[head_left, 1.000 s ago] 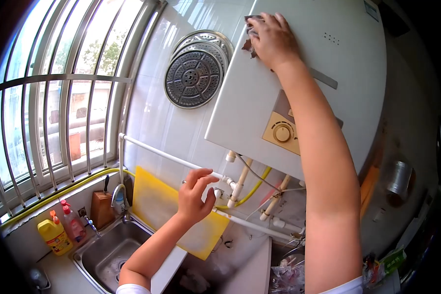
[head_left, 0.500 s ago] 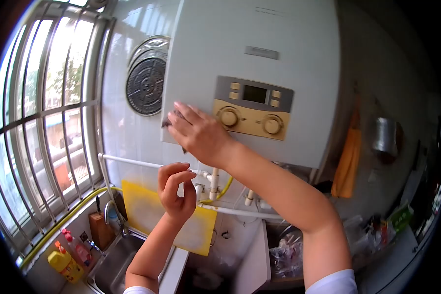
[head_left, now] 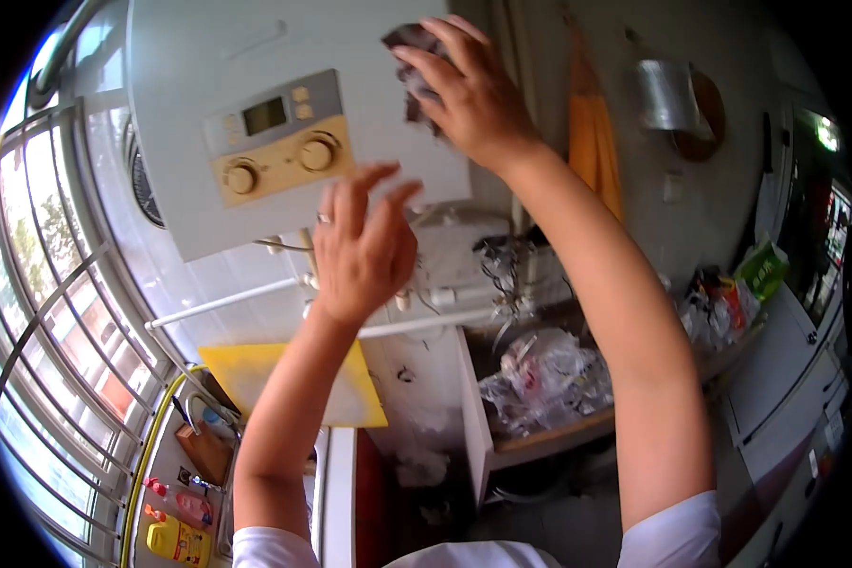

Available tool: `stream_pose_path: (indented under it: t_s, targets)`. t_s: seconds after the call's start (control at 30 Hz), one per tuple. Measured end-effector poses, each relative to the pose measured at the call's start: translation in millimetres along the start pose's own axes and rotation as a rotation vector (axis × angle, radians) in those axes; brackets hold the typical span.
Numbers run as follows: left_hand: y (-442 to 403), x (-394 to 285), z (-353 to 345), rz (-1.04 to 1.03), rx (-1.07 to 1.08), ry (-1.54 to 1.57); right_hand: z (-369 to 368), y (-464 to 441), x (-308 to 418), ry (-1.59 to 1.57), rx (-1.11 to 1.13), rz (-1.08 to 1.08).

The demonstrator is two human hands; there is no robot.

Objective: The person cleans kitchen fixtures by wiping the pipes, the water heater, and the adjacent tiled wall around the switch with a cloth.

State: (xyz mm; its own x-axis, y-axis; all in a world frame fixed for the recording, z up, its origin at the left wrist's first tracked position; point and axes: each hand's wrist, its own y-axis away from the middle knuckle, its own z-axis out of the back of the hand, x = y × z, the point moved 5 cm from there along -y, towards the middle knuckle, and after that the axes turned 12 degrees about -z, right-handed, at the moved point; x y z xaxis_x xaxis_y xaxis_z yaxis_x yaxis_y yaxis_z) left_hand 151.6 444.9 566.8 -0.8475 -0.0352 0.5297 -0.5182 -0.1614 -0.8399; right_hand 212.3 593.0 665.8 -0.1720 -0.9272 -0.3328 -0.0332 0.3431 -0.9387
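Holding both hands up and apart from each other, bare below white sleeves [head_left: 670, 532]. Gripping a dark crumpled cloth [head_left: 415, 57] under the bent fingers of the right hand [head_left: 485, 106], against the front of a white wall unit [head_left: 175, 123], near its right edge. Holding the left hand [head_left: 362, 251] lower and farther left, before the unit's lower edge, with fingers loosely bent and parted, a little blurred, with a ring [head_left: 324, 219] on one; cannot tell whether touching the unit.

Seeing, at the near left, a yellow bottle [head_left: 178, 541] beside a pink bottle [head_left: 194, 509], then a wooden block [head_left: 205, 452] just beyond. Seeing also a yellow board [head_left: 355, 388] behind the left forearm and, to its right, an open compartment [head_left: 540, 435] holding clear plastic bags [head_left: 540, 379]. Making out, left of the cloth, a control panel [head_left: 279, 170] with a display [head_left: 265, 115] and two round knobs [head_left: 317, 151]. Finding a white pipe [head_left: 227, 303] below. Looking farther, noting an orange cloth [head_left: 594, 142] and a metal pot [head_left: 667, 95] hung at the far right, and a barred window [head_left: 57, 303] at the far left.
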Motion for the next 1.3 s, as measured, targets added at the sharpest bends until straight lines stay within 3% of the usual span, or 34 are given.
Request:
stream_pose_path:
  t_s: [0.33,0.47,0.53,0.73,0.87,1.0,1.07,1.3]
  targets:
    - [-45.4,20.1,-42.7,-0.134,-0.104,-0.103,0.8,49.3,-4.8,-0.203,-0.06,-0.369]
    - [-58.6,30.1,-60.1,-0.202,-0.208,-0.091,0.5,64.7,-8.1,-0.275,-0.015,-0.424]
    - [-58.1,23.9,-61.4,-0.244,-0.146,-0.13,-1.4,63.1,-11.5,-0.243,0.145,-0.401]
    - [-56.9,21.3,-64.5,-0.231,-0.125,-0.131,-7.1,68.1,-19.4,-0.187,0.209,-0.403]
    - [-55.7,21.4,-62.7,-0.205,-0.14,-0.121,-2.4,67.6,-11.6,-0.234,0.129,-0.388]
    - [-54.8,29.5,-65.8,-0.13,-0.138,-0.035,-7.9,79.1,-14.0,-0.445,0.145,-0.58]
    - [-57.1,20.3,-61.3,-0.184,-0.172,-0.15,-8.0,90.6,-9.7,-0.475,0.003,-0.528]
    - [-53.9,29.0,-58.9,-0.16,-0.104,-0.053,-0.9,106.7,13.0,-0.596,-0.121,-0.519]
